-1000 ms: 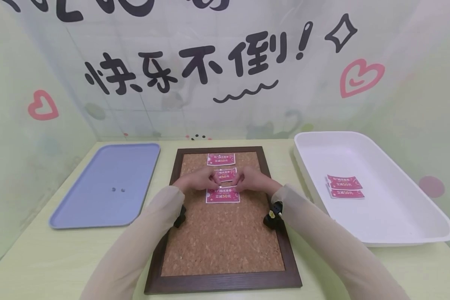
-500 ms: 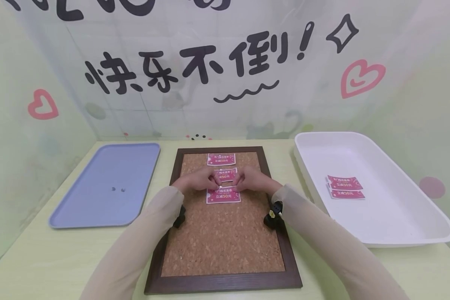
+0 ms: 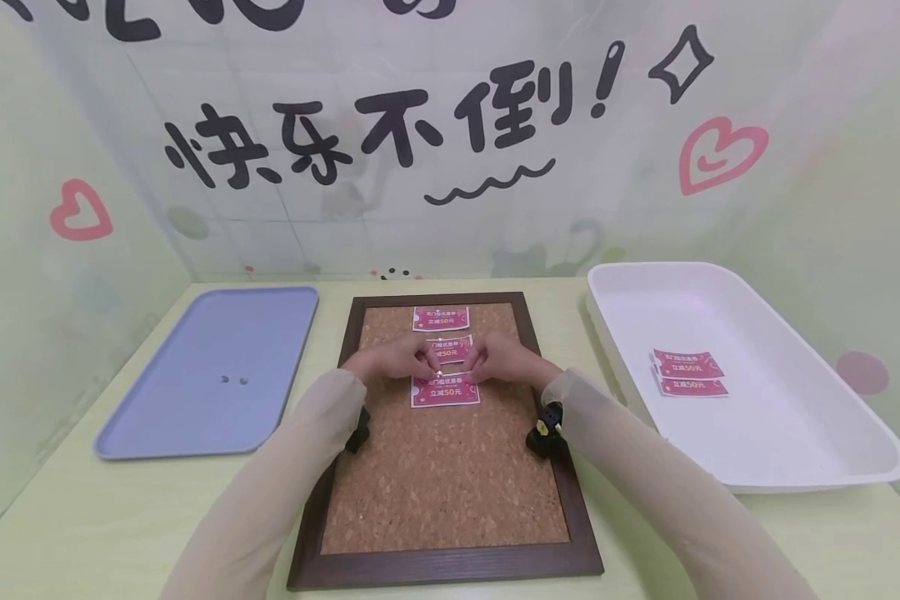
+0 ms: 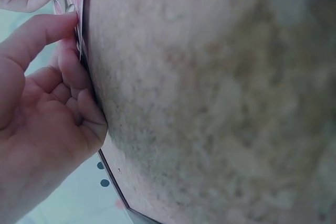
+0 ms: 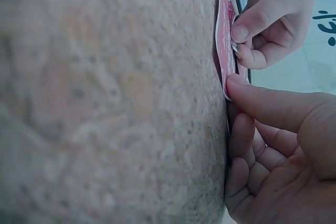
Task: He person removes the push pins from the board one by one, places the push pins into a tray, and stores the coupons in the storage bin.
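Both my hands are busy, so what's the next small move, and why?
Probably press the silvery tack into the cork board: your left hand pinches it at the top edge of the nearest coupon, while your right hand holds that coupon's upper right corner.

On the backdrop (image 3: 330,71) beyond the worktop's (image 3: 142,517) far edge, "快乐不倒!" is written in black. "立减50元" is printed on the top coupon (image 3: 441,319) by the cork board's (image 3: 442,483) far edge, on the near coupon (image 3: 446,393) and on two coupons (image 3: 688,365) in the white tray (image 3: 780,442); on the middle coupon (image 3: 453,352), "50元" can be read.
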The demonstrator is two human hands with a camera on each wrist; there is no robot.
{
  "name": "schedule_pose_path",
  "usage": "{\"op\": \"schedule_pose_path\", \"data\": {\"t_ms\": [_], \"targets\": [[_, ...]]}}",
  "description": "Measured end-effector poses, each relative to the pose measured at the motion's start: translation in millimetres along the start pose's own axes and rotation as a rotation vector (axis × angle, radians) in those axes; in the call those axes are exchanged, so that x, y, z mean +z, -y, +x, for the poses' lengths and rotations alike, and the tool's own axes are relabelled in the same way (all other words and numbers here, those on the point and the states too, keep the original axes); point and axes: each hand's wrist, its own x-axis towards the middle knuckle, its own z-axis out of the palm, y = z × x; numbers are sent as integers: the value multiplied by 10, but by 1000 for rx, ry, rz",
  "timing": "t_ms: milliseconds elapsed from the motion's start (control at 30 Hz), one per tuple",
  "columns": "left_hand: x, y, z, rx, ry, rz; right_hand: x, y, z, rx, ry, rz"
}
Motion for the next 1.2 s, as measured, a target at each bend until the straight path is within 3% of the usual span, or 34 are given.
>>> {"op": "schedule_pose_path", "data": {"t_ms": [367, 767, 1200], "targets": [[-12, -36, 28, -46, 3, 45, 4, -8, 7, -2, 3, 9], [-23, -41, 36, -28, 32, 58, -7, 1, -3, 8, 5, 14], [-17, -34, 22, -42, 17, 46, -3, 0, 15, 4, 9, -4]]}}
